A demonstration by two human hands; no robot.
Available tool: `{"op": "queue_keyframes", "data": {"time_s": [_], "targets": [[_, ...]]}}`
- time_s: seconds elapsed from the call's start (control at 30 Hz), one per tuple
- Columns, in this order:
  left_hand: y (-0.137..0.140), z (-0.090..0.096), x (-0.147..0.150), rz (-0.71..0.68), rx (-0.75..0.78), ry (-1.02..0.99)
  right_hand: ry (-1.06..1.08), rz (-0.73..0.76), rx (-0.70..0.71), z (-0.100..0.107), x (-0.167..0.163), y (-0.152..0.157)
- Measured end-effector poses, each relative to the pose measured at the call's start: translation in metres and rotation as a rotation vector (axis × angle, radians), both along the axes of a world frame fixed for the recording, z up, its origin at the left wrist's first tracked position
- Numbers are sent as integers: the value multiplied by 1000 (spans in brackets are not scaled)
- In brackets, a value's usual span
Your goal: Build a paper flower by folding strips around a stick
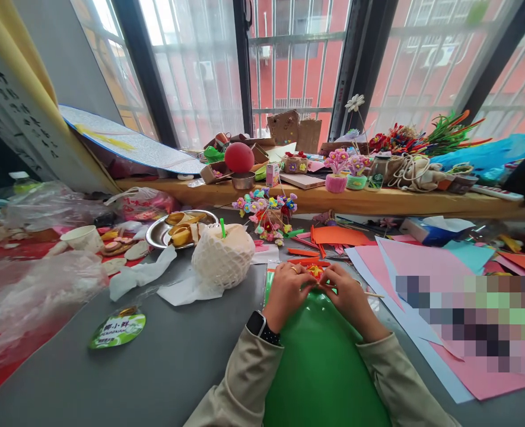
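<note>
My left hand (288,290), with a dark watch at the wrist, and my right hand (343,292) meet at the middle of the table. Between their pinched fingertips sits a small red-and-yellow craft piece (315,271), perhaps folded paper; the fingers partly cover it. Beneath both forearms lies a glossy green sheet (324,362). Orange paper strips (307,254) are scattered just beyond the fingers, with a larger orange sheet (340,236) behind them.
A peeled coconut in foam netting (222,256) stands left of my hands, near a metal bowl of fruit peel (155,234). Pink paper (489,373) spreads at right. Craft flowers (269,213) stand at the back, below a crowded windowsill (306,200). A green label (117,330) lies front left.
</note>
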State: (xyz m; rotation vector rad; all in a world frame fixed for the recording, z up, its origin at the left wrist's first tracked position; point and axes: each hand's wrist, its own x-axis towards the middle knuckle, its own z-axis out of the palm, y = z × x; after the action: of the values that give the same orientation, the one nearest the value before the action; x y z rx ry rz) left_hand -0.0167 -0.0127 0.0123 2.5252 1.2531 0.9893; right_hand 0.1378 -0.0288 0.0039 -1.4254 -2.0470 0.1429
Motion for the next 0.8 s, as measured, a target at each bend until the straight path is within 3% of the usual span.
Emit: {"op": "queue_keyframes", "data": {"time_s": [0.3, 0.8], "targets": [[3, -6, 0, 7, -87, 56, -107, 57, 51, -4, -2, 2], [1, -6, 0, 62, -68, 106, -90, 63, 45, 0, -1, -2]]}}
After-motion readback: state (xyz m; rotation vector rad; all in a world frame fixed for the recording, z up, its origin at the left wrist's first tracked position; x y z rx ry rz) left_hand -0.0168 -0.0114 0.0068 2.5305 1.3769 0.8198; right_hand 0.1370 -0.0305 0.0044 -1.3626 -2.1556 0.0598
